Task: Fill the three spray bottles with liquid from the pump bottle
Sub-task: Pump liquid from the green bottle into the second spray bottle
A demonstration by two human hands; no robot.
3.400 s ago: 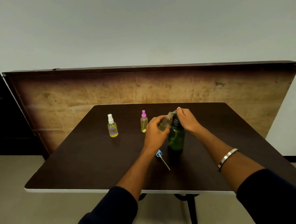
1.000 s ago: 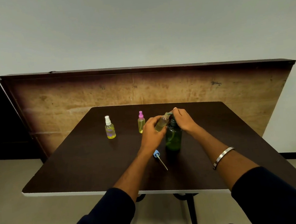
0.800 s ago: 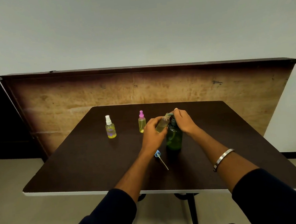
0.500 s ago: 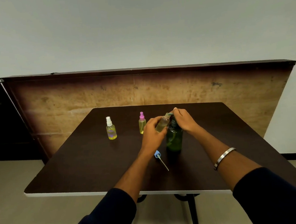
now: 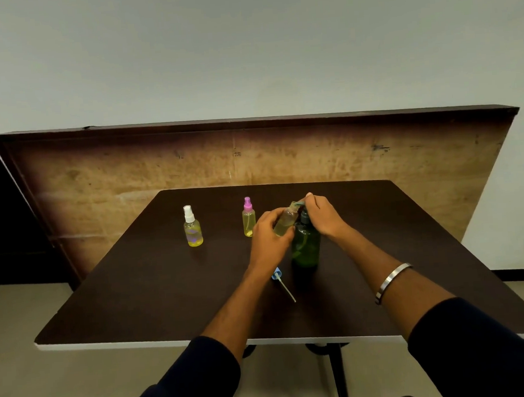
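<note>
On the dark brown rectangular tabletop (image 5: 143, 287) stands a dark green translucent plastic pump bottle (image 5: 306, 246), upright, right of centre. The right hand (image 5: 322, 214) rests on top of it, fingers curled over the pump head, with the fingertips at the spout. The left hand (image 5: 268, 238) grips a small clear open spray bottle (image 5: 285, 221) partly filled with yellowish liquid, fingers and thumb wrapped round its body; it is held tilted, its uncapped neck raised to the spout of the pump, just beside the green bottle's neck.

Its removed blue spray cap with a thin white dip tube (image 5: 282, 282) lies flat on the table, near the base of the pump bottle and just beside the left wrist.

2 more bottles stand upright farther left, well apart from the hands: a slim yellow-filled spray bottle with a pink cap (image 5: 249, 219), and a rounder yellow-filled spray bottle with a white cap (image 5: 192, 229). A silver metal bangle (image 5: 392, 282) circles the right forearm.
</note>
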